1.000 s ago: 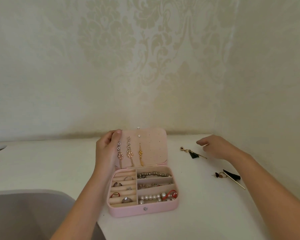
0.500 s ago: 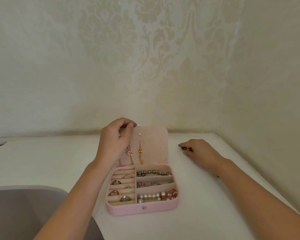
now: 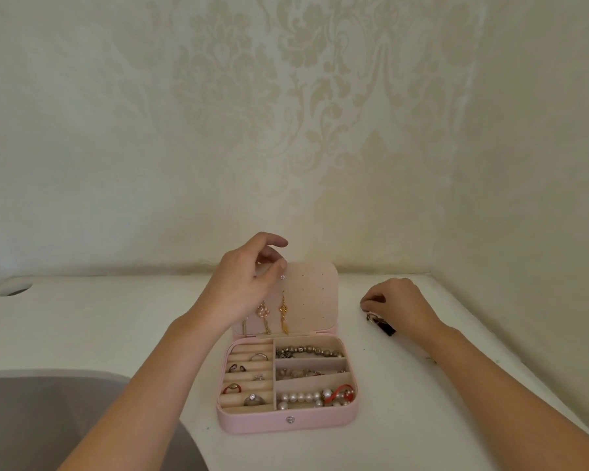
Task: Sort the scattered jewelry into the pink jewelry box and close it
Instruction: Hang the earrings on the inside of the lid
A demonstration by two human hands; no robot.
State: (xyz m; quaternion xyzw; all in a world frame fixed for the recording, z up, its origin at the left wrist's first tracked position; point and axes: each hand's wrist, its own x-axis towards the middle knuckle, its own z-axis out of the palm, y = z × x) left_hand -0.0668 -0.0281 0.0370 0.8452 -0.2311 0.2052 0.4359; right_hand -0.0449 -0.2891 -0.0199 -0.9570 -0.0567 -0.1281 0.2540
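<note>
One black tassel earring (image 3: 388, 328) lies on the white surface (image 3: 405, 419) just right of the open pink jewelry box (image 3: 286, 419), under your right hand (image 3: 402, 305). Its fingers curl down onto the earring's metal end, but I cannot tell whether the pinch is closed. Expect the earring to be nearly weightless, the tassel limp, the hook thin and easily bent, so take it by the metal top, not the threads. Your left hand (image 3: 245, 287) pinches the top edge of the raised lid (image 3: 317, 300), thumb in front, beside the hanging drop earrings (image 3: 283, 314).
</note>
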